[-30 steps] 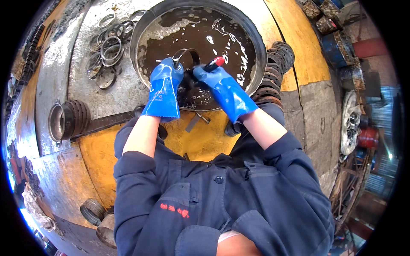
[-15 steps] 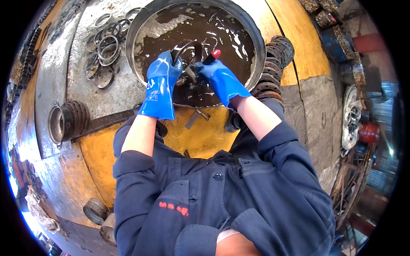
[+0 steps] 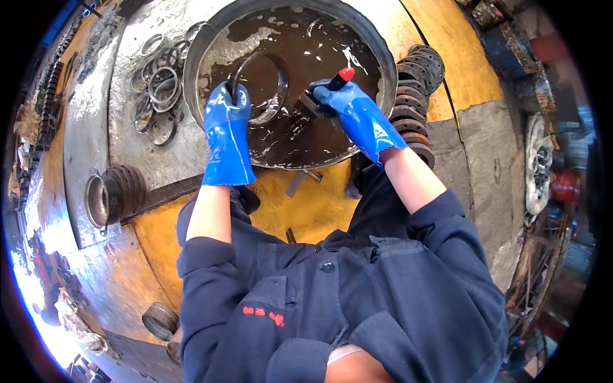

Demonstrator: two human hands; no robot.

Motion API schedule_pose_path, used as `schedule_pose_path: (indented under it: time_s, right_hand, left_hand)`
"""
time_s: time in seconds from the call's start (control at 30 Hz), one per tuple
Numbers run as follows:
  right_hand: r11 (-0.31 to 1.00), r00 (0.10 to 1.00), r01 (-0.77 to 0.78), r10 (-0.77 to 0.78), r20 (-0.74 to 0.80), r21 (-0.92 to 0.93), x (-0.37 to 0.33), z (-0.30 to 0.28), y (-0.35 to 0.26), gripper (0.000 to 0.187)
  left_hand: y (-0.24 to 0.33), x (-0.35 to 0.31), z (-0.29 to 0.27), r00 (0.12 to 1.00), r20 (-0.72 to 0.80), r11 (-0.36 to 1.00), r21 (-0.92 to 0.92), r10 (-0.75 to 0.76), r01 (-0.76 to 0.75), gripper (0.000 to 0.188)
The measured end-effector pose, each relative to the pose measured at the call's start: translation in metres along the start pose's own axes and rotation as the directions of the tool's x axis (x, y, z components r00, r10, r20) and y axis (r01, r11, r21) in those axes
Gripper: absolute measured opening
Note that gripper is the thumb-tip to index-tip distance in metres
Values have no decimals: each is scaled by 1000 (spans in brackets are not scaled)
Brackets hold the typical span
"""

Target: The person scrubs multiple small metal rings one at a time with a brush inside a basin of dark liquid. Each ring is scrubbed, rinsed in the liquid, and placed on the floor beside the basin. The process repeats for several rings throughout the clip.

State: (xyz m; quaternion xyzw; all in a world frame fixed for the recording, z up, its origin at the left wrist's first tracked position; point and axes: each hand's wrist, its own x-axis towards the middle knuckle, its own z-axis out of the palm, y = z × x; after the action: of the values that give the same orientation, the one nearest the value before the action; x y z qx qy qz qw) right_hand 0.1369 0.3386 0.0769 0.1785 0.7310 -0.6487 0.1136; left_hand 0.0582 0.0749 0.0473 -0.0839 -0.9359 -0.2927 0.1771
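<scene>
Where the round metal basin [image 3: 383, 70] of dark brown liquid sits before us, we list: left hand [image 3: 227, 121], blue-gloved, fingers closed on the rim of a large metal ring [image 3: 274, 76] held tilted, partly in the liquid; right hand [image 3: 354, 112], blue-gloved, clenched round a brush with a red-tipped handle [image 3: 329, 86], its head just beside the ring. Loose metal rings [image 3: 156, 96] lie left of the basin; a stack of dark ribbed rings [image 3: 415, 96] stands at its right; another ring stack [image 3: 112, 195] lies further left.
</scene>
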Motion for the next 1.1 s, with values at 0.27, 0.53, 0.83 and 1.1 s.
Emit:
schedule_pose_path:
  time_s: [0.27,0.53,0.83,1.1]
  right_hand:
    - [954,987,-115,79,139,276,22,16,25,58]
    - [971,990,-129,116,-76,-201,55,3,39,39]
    - [451,867,274,-498,16,-849,24,23,17,22]
    - [628,973,101,-224,-55,-772,36,20,31,29]
  left_hand:
    - [4,4,7,832,478,414,-721,-283,555,30]
    - [-3,0,20,798,534,753,-393,-280,528,45]
    - [23,1,9,874,109,876,-163,473,-454,49]
    - [38,-1,-14,796,604,897,-324,-49,301,34]
